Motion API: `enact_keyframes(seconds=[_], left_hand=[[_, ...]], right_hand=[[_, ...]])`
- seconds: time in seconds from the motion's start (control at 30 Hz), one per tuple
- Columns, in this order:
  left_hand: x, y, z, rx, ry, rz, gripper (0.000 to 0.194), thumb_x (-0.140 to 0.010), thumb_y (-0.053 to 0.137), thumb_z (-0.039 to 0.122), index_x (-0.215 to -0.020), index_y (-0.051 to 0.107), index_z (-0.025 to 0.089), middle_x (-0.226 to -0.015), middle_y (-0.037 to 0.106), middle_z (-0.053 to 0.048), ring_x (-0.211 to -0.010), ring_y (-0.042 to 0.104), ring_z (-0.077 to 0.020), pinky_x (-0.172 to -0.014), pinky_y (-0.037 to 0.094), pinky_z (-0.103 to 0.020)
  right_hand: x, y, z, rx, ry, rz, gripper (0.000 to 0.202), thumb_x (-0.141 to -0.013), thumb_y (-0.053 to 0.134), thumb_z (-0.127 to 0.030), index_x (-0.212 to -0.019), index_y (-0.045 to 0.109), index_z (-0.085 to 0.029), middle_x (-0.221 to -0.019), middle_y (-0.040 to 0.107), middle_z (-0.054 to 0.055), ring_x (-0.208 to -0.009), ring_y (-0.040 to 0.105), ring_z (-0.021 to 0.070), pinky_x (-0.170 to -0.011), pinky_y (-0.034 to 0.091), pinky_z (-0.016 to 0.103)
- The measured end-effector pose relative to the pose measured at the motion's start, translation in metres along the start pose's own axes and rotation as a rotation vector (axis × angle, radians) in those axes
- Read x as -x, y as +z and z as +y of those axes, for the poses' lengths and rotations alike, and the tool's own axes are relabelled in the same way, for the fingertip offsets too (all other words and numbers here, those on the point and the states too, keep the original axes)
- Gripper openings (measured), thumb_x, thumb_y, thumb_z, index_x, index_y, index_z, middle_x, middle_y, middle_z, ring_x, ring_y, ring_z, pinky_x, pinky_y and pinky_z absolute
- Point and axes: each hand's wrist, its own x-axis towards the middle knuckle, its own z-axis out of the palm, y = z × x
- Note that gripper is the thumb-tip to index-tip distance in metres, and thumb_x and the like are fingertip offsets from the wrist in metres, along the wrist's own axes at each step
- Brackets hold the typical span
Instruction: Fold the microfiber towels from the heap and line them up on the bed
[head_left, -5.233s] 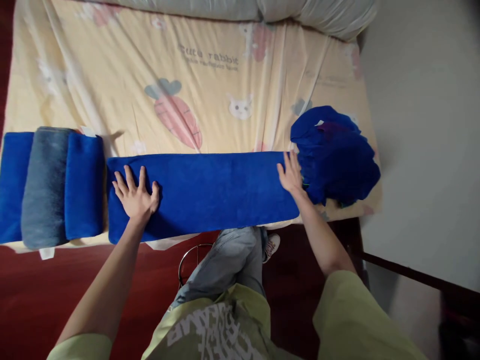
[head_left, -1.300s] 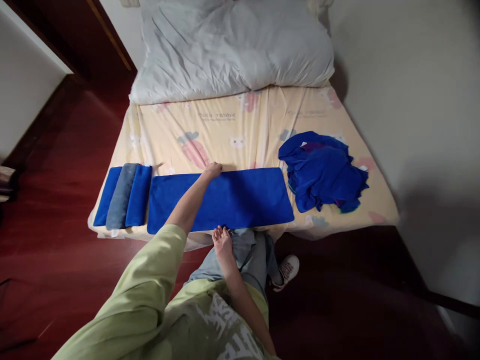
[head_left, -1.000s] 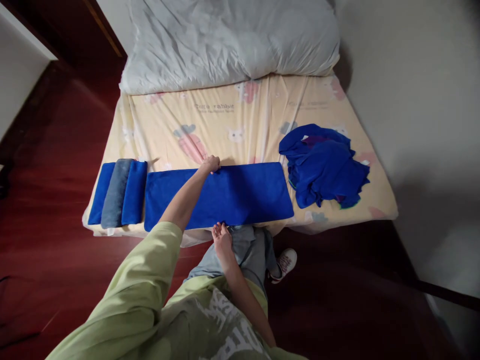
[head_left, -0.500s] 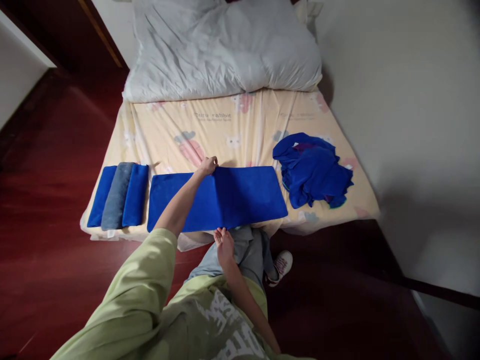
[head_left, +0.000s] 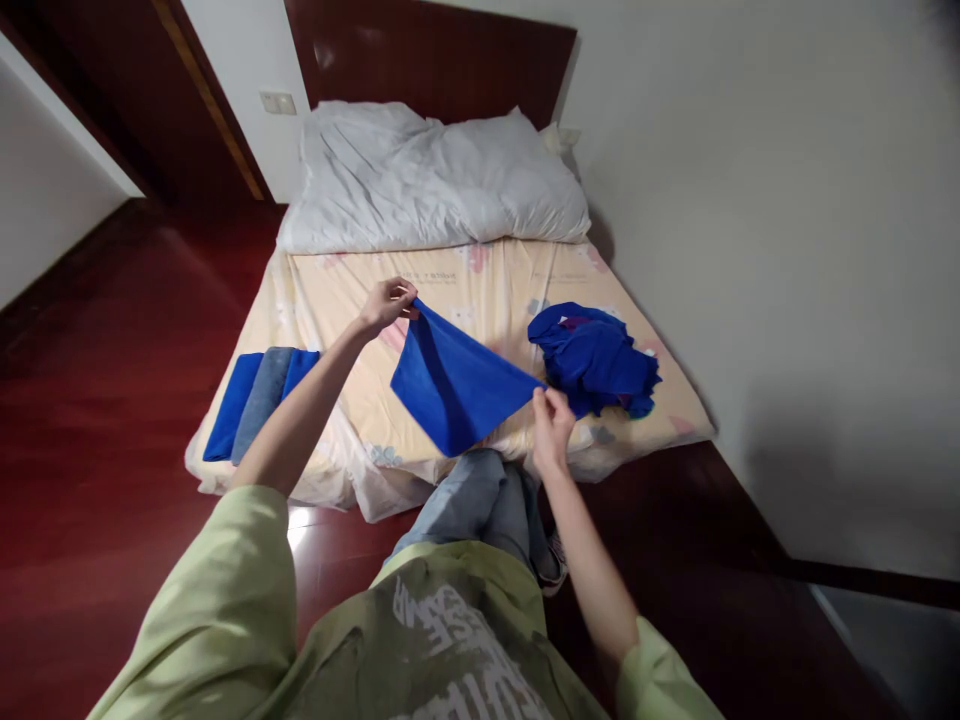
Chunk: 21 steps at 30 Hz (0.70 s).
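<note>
Over the patterned bedsheet, the left hand pinches 1 corner of the blue cloth and the right hand another, holding it stretched aslant between the 3 folded cloths and the crumpled blue pile.

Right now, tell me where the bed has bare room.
Bare sheet shows between white bedding and folded cloths, and, partly behind the left forearm, between those and the held blue cloth. Crowded: around the crumpled pile, near the right hand.

Left hand, right hand — both gripping a blue cloth.
</note>
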Motion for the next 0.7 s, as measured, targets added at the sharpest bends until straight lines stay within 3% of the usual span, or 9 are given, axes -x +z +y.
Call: enact_keyframes(seconds=[0.17,0.3,0.47,0.7], left_hand=[[0.035,-0.038,0.075,0.080,0.227,0.097,0.035,-0.082,0.079,0.036,-0.102,0.061,0.013,-0.084,0.067,-0.004,-0.077,0.072,-0.0158,-0.083,0.062,-0.038],[0.052,-0.055,0.115,0.021,0.321,0.188,0.037,-0.082,0.079,0.035,-0.107,0.063,0.013,-0.089,0.069,-0.006,-0.082,0.073,-0.0171,-0.083,0.062,-0.037],[0.062,-0.069,0.135,-0.087,0.368,0.293,0.041,-0.080,0.077,0.036,-0.110,0.067,0.011,-0.092,0.072,-0.009,-0.084,0.073,-0.0197,-0.074,0.062,-0.030],[0.068,-0.071,0.140,-0.114,0.376,0.342,0.038,-0.076,0.079,0.038,-0.103,0.072,0.012,-0.084,0.073,-0.008,-0.078,0.071,-0.0174,-0.064,0.059,-0.022]], right_hand=[[-0.093,-0.001,-0.068,-0.115,-0.221,-0.026,0.043,-0.082,0.069,-0.061,-0.083,0.067,-0.018,-0.066,0.060,-0.002,-0.061,0.056,0.0126,-0.061,0.048,0.024],[-0.135,0.010,-0.120,-0.220,-0.317,-0.031,0.046,-0.077,0.075,-0.062,-0.090,0.069,-0.018,-0.074,0.066,0.001,-0.065,0.061,0.0142,-0.063,0.054,0.027],[-0.152,0.015,-0.155,-0.288,-0.392,-0.071,0.048,-0.079,0.076,-0.061,-0.104,0.067,-0.020,-0.089,0.072,0.005,-0.081,0.068,0.0172,-0.070,0.058,0.029],[-0.148,0.010,-0.163,-0.244,-0.435,-0.048,0.044,-0.082,0.074,-0.059,-0.099,0.070,-0.019,-0.092,0.073,0.007,-0.090,0.070,0.0187,-0.076,0.059,0.029]])
